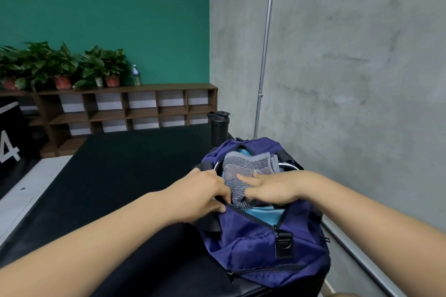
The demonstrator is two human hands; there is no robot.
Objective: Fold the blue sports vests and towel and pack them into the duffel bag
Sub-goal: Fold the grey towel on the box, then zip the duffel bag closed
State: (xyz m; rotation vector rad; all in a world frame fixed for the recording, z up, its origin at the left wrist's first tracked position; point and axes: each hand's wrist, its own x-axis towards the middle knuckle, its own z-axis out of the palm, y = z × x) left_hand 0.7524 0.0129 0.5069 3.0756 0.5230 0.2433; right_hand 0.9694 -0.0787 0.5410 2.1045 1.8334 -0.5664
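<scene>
Pressed grey towel [248, 164] down into open duffel bag [253, 243] with straight-fingered right hand [272, 188] — pinched bag's near zip edge in curled left hand [205, 190]. Tucked over light-blue vest [265, 214] — atop black mat [120, 176].

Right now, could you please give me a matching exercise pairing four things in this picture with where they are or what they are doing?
Things:
1 towel
2 black bottle
3 clear bottle
4 left hand

Places or states:
A on the wooden shelf beside the potted plants
B grips the opening edge of the duffel bag
C in the open duffel bag, under the right hand
D stands behind the duffel bag

Pairs: 1-C, 2-D, 3-A, 4-B.
</scene>
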